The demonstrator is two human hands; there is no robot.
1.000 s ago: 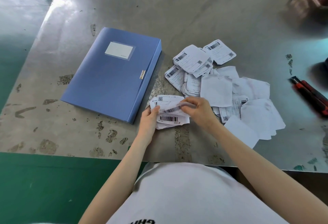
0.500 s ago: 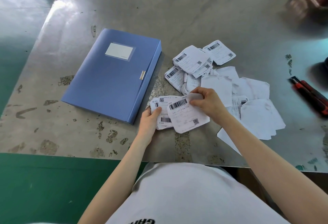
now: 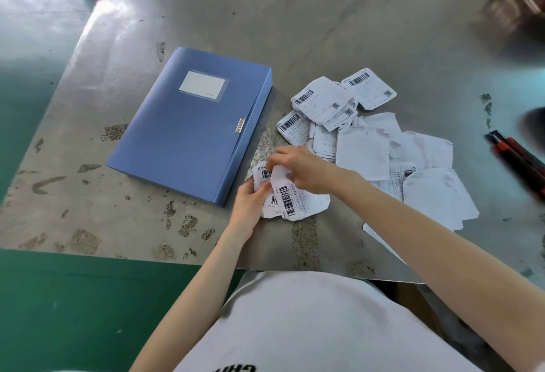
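Note:
A small stack of barcode labels (image 3: 295, 200) lies on the grey metal table (image 3: 295, 32), just right of the closed blue file box (image 3: 188, 130). My left hand (image 3: 249, 203) holds the stack's left edge with curled fingers. My right hand (image 3: 298, 165) pinches the top label at its upper edge, above the stack. A loose heap of white labels (image 3: 362, 147), some face up with barcodes and some blank side up, spreads to the right of my hands.
A red and black utility knife (image 3: 513, 156) lies at the table's right edge. Dark blurred objects stand at the far right corner (image 3: 519, 3). The green floor (image 3: 44, 306) shows left of and below the table's near edge.
My right hand has carried a barcode label from the heap leftward onto the stack and turned it so its barcode runs lengthwise. The left hand has stayed on the stack.

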